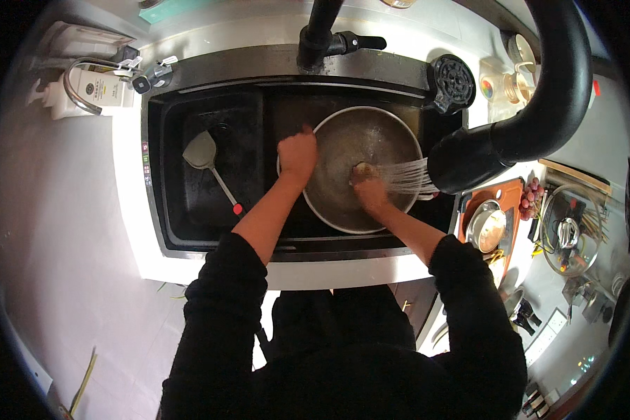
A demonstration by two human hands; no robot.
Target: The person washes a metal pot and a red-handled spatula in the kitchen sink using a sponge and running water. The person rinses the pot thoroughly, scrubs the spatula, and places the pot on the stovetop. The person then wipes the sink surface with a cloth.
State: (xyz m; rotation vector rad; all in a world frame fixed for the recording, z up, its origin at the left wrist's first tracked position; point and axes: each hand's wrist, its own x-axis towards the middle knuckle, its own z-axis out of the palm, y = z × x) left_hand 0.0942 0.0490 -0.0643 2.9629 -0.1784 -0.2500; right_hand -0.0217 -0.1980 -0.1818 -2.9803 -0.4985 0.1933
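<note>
A wide metal wok (341, 210) with a pale rim sits in the right part of a black sink (215, 239). My left hand (298, 154) is closed around the wok's left side, over its handle. Inside the wok, my right hand (370, 191) presses a small tan pad (365, 169), apparently a scrubber, mostly covered by my fingers. Fine jets of water (407, 176) run from the black faucet head (457, 165) into the wok, close by my right hand. A spatula (202, 149) with a long handle lies in the left basin.
The faucet's thick curved neck (562, 105) arches over the right side. A black drain strainer (452, 83) stands at the back right corner. On the right counter are a metal bowl (491, 231), grapes (531, 199) and a glass lid (572, 231). A pump bottle (86, 94) stands left.
</note>
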